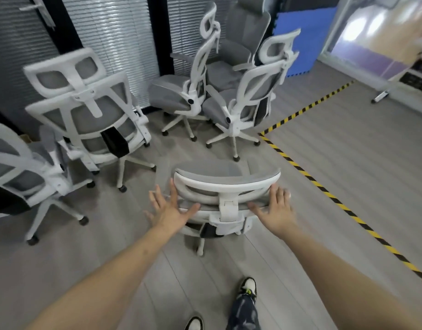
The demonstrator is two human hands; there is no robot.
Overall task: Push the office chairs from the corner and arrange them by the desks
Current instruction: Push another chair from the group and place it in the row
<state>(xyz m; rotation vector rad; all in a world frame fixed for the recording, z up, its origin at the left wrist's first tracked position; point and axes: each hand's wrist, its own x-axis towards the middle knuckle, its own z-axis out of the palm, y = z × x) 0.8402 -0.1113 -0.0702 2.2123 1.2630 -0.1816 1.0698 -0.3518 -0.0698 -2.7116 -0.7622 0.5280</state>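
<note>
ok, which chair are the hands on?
The nearest chair, back to the camera: left hand and right hand flank its headrest. The other chairs stand untouched behind.

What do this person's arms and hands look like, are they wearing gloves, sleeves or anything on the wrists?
No gloves: the left hand and right hand are bare. Both forearms are bare as far as the frame shows, with no sleeve, watch or band in view. No rings can be made out, though the picture is a little blurred.
</note>
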